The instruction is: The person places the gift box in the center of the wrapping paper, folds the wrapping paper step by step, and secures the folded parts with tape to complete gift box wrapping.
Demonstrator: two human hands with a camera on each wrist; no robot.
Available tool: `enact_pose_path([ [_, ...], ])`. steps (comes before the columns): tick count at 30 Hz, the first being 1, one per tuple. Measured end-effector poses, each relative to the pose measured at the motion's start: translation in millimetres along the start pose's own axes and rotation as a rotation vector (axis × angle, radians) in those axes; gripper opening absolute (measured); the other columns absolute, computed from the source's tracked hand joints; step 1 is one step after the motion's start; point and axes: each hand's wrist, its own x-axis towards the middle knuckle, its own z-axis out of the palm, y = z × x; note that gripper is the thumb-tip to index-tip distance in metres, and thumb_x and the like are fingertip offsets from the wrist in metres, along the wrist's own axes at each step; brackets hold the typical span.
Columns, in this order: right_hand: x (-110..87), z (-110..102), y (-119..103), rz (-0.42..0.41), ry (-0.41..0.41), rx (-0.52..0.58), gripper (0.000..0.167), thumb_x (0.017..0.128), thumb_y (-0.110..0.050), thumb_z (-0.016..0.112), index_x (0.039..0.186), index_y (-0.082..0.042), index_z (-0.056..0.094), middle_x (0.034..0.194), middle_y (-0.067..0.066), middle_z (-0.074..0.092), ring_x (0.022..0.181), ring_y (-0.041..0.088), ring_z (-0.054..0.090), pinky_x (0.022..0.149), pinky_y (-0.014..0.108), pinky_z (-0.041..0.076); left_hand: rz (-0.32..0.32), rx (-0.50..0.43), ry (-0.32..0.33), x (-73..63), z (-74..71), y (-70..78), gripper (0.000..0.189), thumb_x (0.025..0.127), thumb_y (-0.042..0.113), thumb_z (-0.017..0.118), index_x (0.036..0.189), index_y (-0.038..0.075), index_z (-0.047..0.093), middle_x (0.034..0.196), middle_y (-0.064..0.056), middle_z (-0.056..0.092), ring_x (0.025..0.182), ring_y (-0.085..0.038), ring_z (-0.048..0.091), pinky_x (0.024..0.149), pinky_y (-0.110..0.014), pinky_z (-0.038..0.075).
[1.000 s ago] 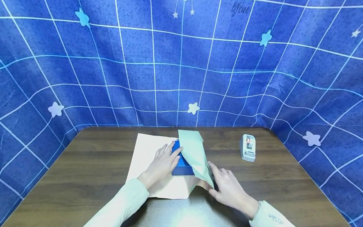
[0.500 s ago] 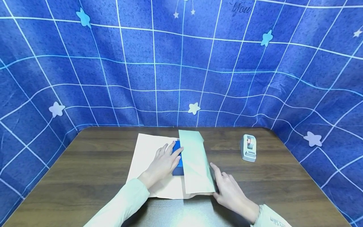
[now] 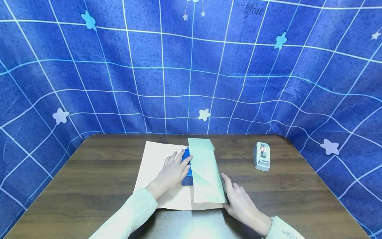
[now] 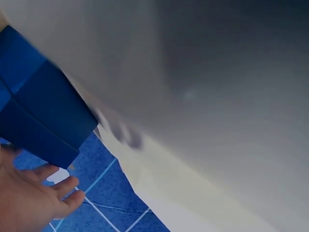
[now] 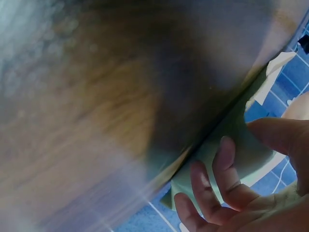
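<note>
Paper point(image 3: 209, 172) is overlapping box point(image 3: 187, 180), tape dispenser point(image 3: 262, 163) apart, left hand point(image 3: 172, 172) outspread; right-wrist view alone is showing relaxed right hand point(image 5: 241, 193) palm-side.

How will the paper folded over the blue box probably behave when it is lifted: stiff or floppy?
The paper is probably floppy, since its green flap bends over the blue box. It likely creases easily: faint wrinkles show on the flap. Its edges look thin, so it may be light for its size.
</note>
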Motion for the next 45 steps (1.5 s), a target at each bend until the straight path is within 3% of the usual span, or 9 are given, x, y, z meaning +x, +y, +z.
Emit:
enact_pose_path([
  [10,0.0,0.1,-2.4,-0.115,-0.015,-0.029,0.088,0.062,-0.005,0.076,0.137,0.002,0.030,0.076,0.001,0.063,0.067,0.009,0.050,0.059,0.025,0.041,0.006,0.031,0.020,-0.1,-1.5,0.9,0.044,0.099,0.036,0.031,0.139,0.022,0.038,0.145,-0.014,0.033,0.130,-0.042,0.032,0.102,-0.056,0.027],
  [14,3.1,-10.2,1.9,-0.110,-0.092,0.018,0.093,0.067,-0.028,0.079,0.139,-0.001,0.027,0.069,-0.007,0.056,0.064,0.006,0.043,0.058,0.024,0.038,0.015,0.024,0.036,0.0,0.2,0.8,0.043,0.099,0.035,0.032,0.139,0.020,0.039,0.145,-0.014,0.034,0.130,-0.041,0.033,0.101,-0.056,0.028],
  [18,6.9,-22.8,6.7,-0.122,-0.126,0.058,0.096,0.066,-0.057,0.071,0.138,-0.005,0.034,0.069,-0.009,0.053,0.068,0.007,0.045,0.062,0.029,0.041,0.021,0.018,0.039,-0.1,1.5,0.3,0.043,0.099,0.034,0.032,0.139,0.019,0.038,0.145,-0.015,0.034,0.130,-0.041,0.033,0.101,-0.056,0.029],
  [21,11.1,-28.0,10.4,-0.149,-0.089,0.077,0.090,0.070,-0.064,0.062,0.135,-0.007,0.040,0.080,-0.007,0.063,0.075,0.010,0.052,0.066,0.033,0.044,0.018,0.013,0.034,-0.3,1.2,0.6,0.043,0.099,0.034,0.032,0.139,0.019,0.038,0.145,-0.014,0.033,0.130,-0.041,0.032,0.101,-0.056,0.028],
  [24,18.5,-29.7,13.7,-0.168,-0.013,0.090,0.075,0.079,-0.057,0.058,0.131,-0.005,0.045,0.100,0.000,0.067,0.086,0.015,0.059,0.074,0.039,0.047,0.013,0.008,0.025,-0.2,0.8,0.9,0.043,0.099,0.034,0.031,0.139,0.019,0.038,0.146,-0.014,0.032,0.130,-0.041,0.031,0.102,-0.056,0.028],
  [28,34.9,-27.5,18.3,-0.120,0.050,0.153,0.057,0.090,-0.043,0.052,0.128,-0.001,0.048,0.118,0.012,0.060,0.103,0.026,0.058,0.085,0.046,0.046,0.006,-0.001,0.012,-0.2,0.0,1.3,0.044,0.099,0.034,0.031,0.140,0.019,0.037,0.146,-0.014,0.031,0.130,-0.042,0.031,0.102,-0.056,0.027],
  [31,51.6,-23.0,23.2,-0.049,0.033,0.256,0.054,0.094,-0.040,0.047,0.129,0.001,0.046,0.124,0.016,0.055,0.116,0.032,0.051,0.095,0.048,0.041,0.001,-0.006,0.006,-0.1,-1.3,1.6,0.044,0.099,0.034,0.030,0.140,0.019,0.036,0.147,-0.014,0.030,0.131,-0.042,0.030,0.103,-0.056,0.026],
  [37,84.8,-10.9,34.0,0.041,-0.058,0.455,0.061,0.097,-0.038,0.040,0.136,0.007,0.033,0.137,0.026,0.040,0.128,0.039,0.037,0.104,0.052,0.031,-0.004,-0.009,-0.002,-0.4,-2.0,0.9,0.045,0.099,0.035,0.030,0.141,0.019,0.035,0.147,-0.014,0.030,0.131,-0.042,0.029,0.103,-0.056,0.025],
  [45,113.9,5.1,38.3,0.124,-0.216,0.560,0.075,0.097,-0.047,0.031,0.143,0.007,0.008,0.149,0.026,0.015,0.137,0.036,0.020,0.110,0.049,0.021,-0.004,-0.010,-0.010,-1.4,-1.6,1.5,0.046,0.099,0.037,0.029,0.141,0.020,0.034,0.148,-0.013,0.029,0.131,-0.043,0.030,0.103,-0.056,0.026],
])
